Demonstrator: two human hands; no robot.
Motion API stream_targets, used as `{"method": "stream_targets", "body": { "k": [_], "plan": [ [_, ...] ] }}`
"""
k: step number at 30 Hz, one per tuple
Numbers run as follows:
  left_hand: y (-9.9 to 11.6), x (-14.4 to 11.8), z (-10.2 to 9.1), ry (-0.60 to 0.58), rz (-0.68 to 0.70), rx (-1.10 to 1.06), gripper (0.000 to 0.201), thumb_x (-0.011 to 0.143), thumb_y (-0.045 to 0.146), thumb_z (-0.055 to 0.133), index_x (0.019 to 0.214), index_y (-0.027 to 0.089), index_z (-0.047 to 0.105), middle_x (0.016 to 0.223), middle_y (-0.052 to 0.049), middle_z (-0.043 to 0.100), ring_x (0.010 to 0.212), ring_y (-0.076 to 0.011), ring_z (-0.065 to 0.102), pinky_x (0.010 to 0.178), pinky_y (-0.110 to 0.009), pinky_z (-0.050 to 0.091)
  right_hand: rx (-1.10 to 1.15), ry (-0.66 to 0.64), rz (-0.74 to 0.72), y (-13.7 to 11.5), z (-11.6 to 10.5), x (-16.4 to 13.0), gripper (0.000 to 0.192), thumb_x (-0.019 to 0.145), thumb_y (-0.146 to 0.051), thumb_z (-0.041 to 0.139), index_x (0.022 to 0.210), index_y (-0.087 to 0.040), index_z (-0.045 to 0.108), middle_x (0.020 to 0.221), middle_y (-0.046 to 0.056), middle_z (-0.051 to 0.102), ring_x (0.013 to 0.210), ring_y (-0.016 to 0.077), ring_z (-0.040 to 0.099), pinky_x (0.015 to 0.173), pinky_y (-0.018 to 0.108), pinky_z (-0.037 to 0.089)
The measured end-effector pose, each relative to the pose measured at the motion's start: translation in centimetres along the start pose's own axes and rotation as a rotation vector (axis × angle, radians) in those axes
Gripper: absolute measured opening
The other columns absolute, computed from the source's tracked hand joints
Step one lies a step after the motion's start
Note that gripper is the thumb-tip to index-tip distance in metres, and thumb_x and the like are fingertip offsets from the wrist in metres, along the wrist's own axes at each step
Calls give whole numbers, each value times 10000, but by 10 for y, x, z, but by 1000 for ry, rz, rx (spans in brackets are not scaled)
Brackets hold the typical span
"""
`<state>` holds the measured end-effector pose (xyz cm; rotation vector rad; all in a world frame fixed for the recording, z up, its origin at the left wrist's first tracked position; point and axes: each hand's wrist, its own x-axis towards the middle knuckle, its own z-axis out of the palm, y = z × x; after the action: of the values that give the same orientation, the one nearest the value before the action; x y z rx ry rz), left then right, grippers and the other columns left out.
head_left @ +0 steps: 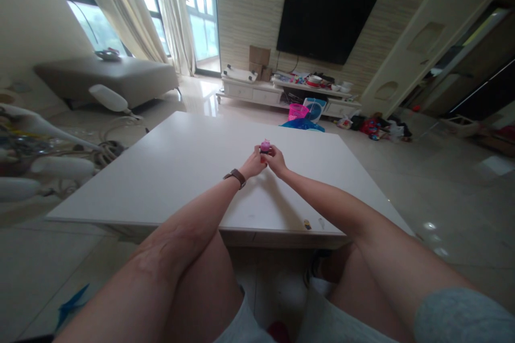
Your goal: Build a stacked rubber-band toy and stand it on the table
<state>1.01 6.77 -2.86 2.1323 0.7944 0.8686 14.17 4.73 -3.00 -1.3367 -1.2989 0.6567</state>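
Note:
Over the middle of the white table (181,171), both my hands hold one small toy figure (265,146) between them. It has a pink, pointed-eared head with a dark band below and some red lower down. My left hand (254,163), with a brown watch on its wrist, is closed on the figure's left side. My right hand (276,161) grips it from the right with bent fingers. Much of the figure's lower part is hidden by my fingers. By the table's near edge lie a small yellow and dark piece (307,224) and a small pale piece (321,223).
Past the table's far edge are a pink basket (298,112) and a blue object (303,125). A low white cabinet (251,94) stands under the television (325,19). Left are a grey bench (140,77) and a lamp-like fixture with white shades (108,97).

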Motion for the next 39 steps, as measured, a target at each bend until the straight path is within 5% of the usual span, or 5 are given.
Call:
{"method": "stream_targets", "body": {
  "k": [15,20,24,28,39],
  "plan": [
    [-18,-2,0,-150,96,-90,856,721,148,602,1461,70,179,1387,-291,522,1233,-319,599,1078,-507,452,-153,-28,49,20,5,-14,400,718,-300,734,1045,-255,509,1004,25,688,919,201,690,816,336,561],
    [-30,-8,-6,-139,-83,113,969,706,267,685,1512,44,194,1459,-321,449,1343,-414,491,1109,-530,399,-219,-42,67,27,1,-19,551,708,-352,768,1162,-244,475,1196,89,654,1094,235,654,930,385,532],
    [-36,-18,-19,-205,-354,337,1061,769,464,640,1563,22,93,1601,-332,183,1495,-447,197,1157,-592,266,-520,-199,-34,32,-23,-22,806,734,-469,753,1407,-230,379,1484,143,465,1385,263,450,1142,428,365],
    [-36,-34,-33,-272,-586,536,1102,741,784,515,1604,194,168,1653,-230,81,1492,-526,30,1094,-777,70,-759,-414,27,38,-55,-30,1130,600,-600,832,1534,-256,298,1631,141,250,1529,349,130,1223,551,102],
    [-38,-60,-16,-374,-597,761,998,750,876,336,1586,407,57,1681,-40,-77,1482,-510,-144,1012,-861,41,-1070,-823,344,30,-70,-23,1262,607,-908,565,1578,-407,-68,1658,-9,-228,1501,334,-257,1165,653,-62]
  ]
}}
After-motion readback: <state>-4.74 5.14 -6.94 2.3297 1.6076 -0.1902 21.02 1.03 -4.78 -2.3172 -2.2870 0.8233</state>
